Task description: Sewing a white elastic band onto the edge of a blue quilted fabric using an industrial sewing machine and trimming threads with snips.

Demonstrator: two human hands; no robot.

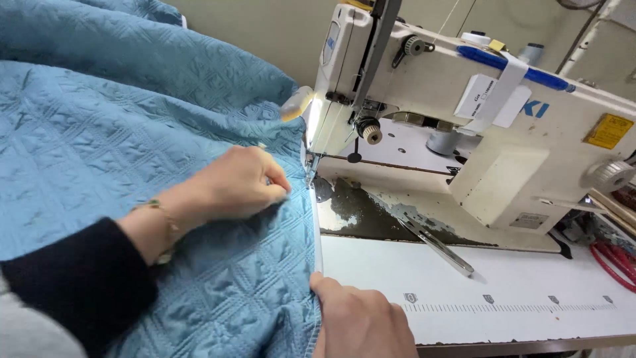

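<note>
A large blue quilted fabric (106, 132) covers the left half of the view and runs under the needle area of a cream industrial sewing machine (464, 119). My left hand (232, 182) lies on the fabric just left of the presser foot (310, 174), its fingertips pinching the cloth. My right hand (361, 321) is at the bottom, gripping the fabric's white-trimmed edge (318, 245) near the table's front. A bracelet sits on my left wrist, above a dark sleeve.
The machine stands on a white table (530, 278) with a printed ruler strip (517, 307) along the front. A metal pair of tweezers (437, 246) lies on the worn machine bed. Red cord (616, 262) is at the right edge.
</note>
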